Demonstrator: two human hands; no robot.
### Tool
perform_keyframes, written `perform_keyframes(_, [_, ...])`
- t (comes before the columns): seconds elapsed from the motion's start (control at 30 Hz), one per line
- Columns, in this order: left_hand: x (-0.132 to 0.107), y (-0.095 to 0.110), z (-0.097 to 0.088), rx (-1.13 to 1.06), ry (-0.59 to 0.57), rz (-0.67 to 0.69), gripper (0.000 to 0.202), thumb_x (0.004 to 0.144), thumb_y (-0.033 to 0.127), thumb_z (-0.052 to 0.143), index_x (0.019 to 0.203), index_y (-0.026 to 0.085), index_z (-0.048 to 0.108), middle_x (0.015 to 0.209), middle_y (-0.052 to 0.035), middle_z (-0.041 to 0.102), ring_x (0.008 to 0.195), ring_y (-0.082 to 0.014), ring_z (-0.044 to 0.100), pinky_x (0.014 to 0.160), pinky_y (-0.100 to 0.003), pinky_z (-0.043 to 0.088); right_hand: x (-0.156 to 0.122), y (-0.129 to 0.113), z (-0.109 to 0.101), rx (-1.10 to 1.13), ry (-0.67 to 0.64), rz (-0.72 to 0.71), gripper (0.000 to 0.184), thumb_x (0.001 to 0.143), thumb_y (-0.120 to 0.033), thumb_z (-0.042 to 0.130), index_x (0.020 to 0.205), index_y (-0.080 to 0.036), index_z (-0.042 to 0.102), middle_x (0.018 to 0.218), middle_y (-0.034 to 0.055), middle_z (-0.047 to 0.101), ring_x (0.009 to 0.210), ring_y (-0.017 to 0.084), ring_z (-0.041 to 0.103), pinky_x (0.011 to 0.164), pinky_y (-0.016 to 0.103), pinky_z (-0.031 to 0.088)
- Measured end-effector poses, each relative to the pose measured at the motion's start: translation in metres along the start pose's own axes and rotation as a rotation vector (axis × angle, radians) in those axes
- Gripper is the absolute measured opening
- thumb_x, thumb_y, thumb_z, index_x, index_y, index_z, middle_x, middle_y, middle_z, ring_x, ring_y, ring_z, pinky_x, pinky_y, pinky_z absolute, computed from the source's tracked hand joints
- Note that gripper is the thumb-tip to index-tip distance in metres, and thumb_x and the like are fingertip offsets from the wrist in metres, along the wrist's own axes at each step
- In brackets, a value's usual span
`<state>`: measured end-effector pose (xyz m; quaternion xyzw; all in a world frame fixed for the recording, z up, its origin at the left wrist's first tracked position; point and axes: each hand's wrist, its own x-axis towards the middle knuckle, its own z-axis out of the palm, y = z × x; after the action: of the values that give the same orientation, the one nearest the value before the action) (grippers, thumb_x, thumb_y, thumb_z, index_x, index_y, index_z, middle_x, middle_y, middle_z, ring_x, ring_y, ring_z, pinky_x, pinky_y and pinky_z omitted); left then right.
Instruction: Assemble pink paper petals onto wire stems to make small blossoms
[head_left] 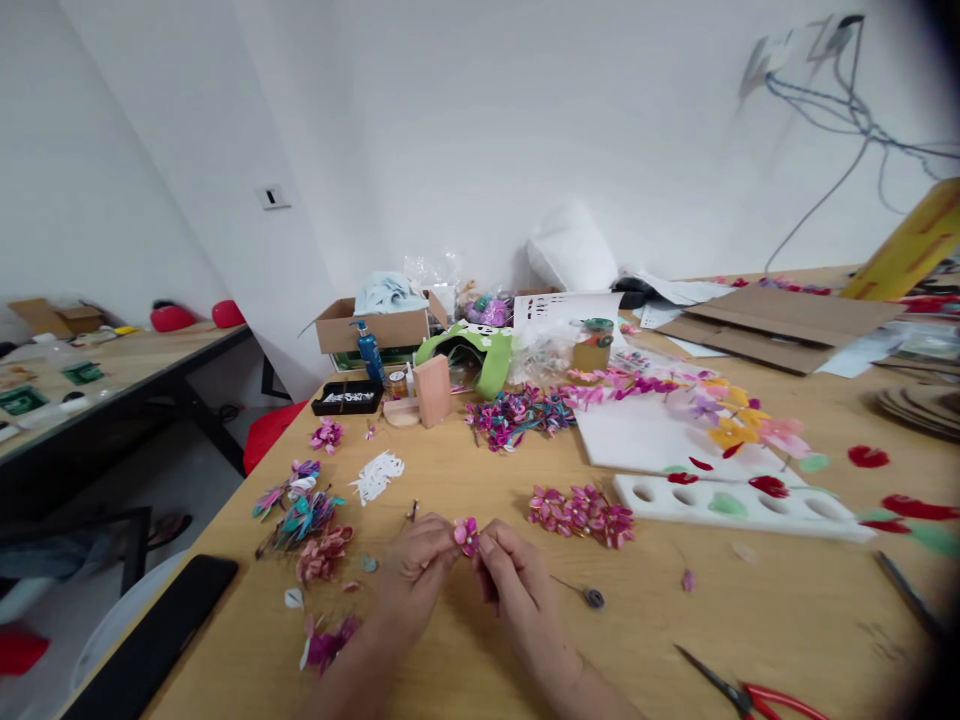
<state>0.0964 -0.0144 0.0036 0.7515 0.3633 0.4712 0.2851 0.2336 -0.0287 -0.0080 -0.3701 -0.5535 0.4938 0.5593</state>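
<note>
Between my two hands, just above the table, is a small magenta artificial flower [466, 537] with a pale centre. My left hand [414, 572] pinches its left side, fingers curled. From the right, my right hand [516, 572] grips it between thumb and fingertips. Its stem is hidden by my fingers. A cluster of similar magenta flowers [582, 516] lies beyond my right hand. Close by on the right rests a small dark spool of wire [593, 598]. Left of my left hand are coral flowers [324, 553] and teal and purple flowers [304, 515].
Red-handled pliers [750, 692] lie at the front right. A white foam block with holes [739, 508] stands behind them. White cut pieces [379, 476], a black tray [347, 398] and a cardboard box [337, 328] are toward the back left. A black phone [161, 635] lies along the left edge.
</note>
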Motion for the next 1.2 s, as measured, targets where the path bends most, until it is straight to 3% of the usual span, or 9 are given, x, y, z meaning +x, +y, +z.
perform_keyframes(0.23, [0.002,0.003,-0.004,-0.084,-0.021,-0.101,0.023,0.087,0.024,0.053,0.07,0.015,0.066,0.065,-0.0027,0.059,0.066,-0.014,0.053,0.064,-0.023,0.041,-0.002,0.001,-0.004,-0.077,-0.048,-0.027,0.041,0.095,-0.043,0.034,0.062,-0.02,0.043,0.054,-0.0035,0.041,0.051,0.011,0.038,0.051,0.025,0.03])
perform_keyframes(0.43, [0.001,-0.001,-0.003,-0.113,0.011,-0.058,0.017,0.086,0.017,0.055,0.075,0.017,0.069,0.067,-0.0017,0.061,0.066,-0.0128,0.054,0.064,-0.022,0.04,0.004,0.006,-0.014,-0.083,0.108,-0.03,0.044,0.095,-0.045,0.034,0.06,-0.019,0.044,0.053,-0.0037,0.039,0.049,0.01,0.036,0.048,0.024,0.028])
perform_keyframes(0.73, [0.004,0.004,-0.001,-0.064,-0.015,-0.01,0.02,0.087,0.016,0.053,0.07,0.015,0.064,0.061,-0.0005,0.053,0.062,-0.0114,0.049,0.062,-0.022,0.038,0.005,-0.004,-0.009,-0.214,0.013,-0.081,0.04,0.094,-0.039,0.039,0.059,-0.02,0.038,0.053,-0.0047,0.035,0.049,0.009,0.034,0.047,0.023,0.026])
perform_keyframes(1.2, [0.0,0.003,0.0,-0.019,0.014,-0.049,0.02,0.087,0.018,0.052,0.072,0.015,0.065,0.064,-0.0023,0.057,0.064,-0.0128,0.052,0.062,-0.022,0.039,0.005,-0.001,-0.006,-0.101,0.007,-0.004,0.043,0.093,-0.045,0.037,0.059,-0.02,0.039,0.052,-0.0048,0.036,0.049,0.009,0.034,0.047,0.023,0.027])
